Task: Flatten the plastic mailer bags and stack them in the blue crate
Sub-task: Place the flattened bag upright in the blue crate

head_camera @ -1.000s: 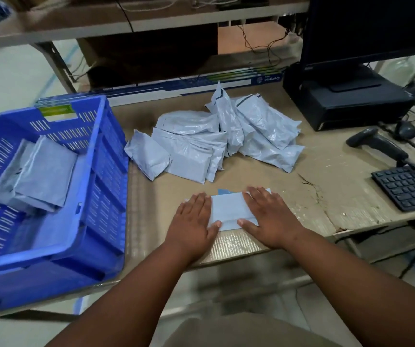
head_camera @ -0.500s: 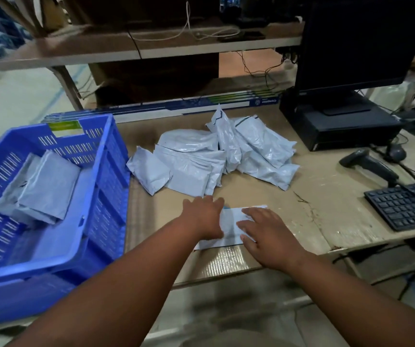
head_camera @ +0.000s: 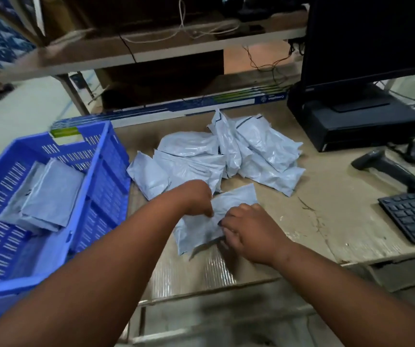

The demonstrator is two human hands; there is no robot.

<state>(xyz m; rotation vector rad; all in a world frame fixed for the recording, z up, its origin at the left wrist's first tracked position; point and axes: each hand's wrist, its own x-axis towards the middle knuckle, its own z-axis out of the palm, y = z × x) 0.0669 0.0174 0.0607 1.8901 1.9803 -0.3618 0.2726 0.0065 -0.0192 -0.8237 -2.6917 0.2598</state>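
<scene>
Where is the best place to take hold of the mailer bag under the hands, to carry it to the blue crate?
Probably by its two long edges, one hand each side. The mailer bag lies flat and limp on the table, so a one-corner grip would let it fold. The blue crate is on the left.

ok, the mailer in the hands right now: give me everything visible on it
The mailer is a pale grey-blue plastic bag, crinkled and slightly glossy, lying slantwise on the table just in front of the pile, apart from the crate. Its far corner points up and right; its near edge lifts slightly, casting a shadow. The left hand grips its upper left part and the right hand pinches its middle. No label or print shows.
</scene>
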